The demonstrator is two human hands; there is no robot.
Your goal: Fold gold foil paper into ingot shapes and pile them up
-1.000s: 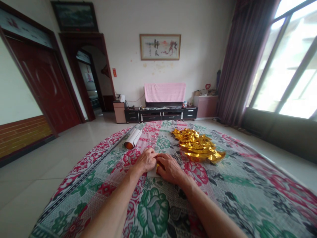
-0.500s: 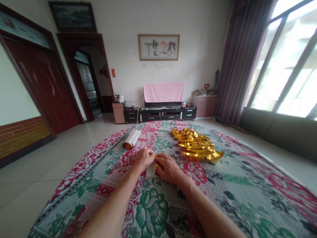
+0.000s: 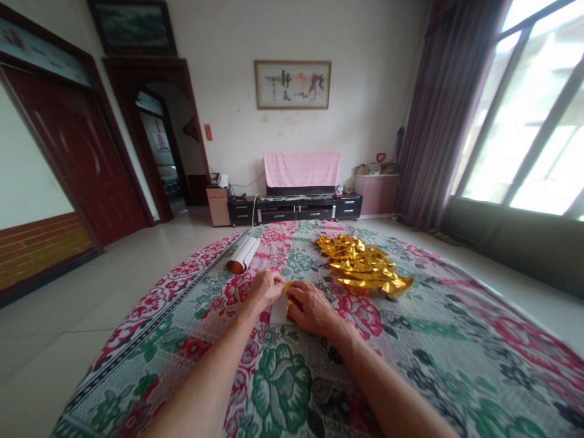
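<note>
On a round table covered by a flowered cloth (image 3: pixel 283 389), both of my hands meet over a small sheet of gold paper (image 3: pixel 279 309) with a white back. My left hand (image 3: pixel 264 289) pinches its top edge with curled fingers. My right hand (image 3: pixel 310 308) presses and folds the gold side, fingers bent around it. Most of the sheet is hidden under my hands. A pile of folded gold paper pieces (image 3: pixel 360 265) lies just beyond my right hand.
A roll of paper with an orange-gold inside (image 3: pixel 243 255) lies at the far left of the table. Past the table stand a low TV cabinet (image 3: pixel 296 209) draped with a pink cloth, dark wooden doors on the left and curtained windows on the right.
My left hand has slid a little to the left and its fingers have drawn up into a pinch on the sheet's edge. My right hand stays on the paper.
</note>
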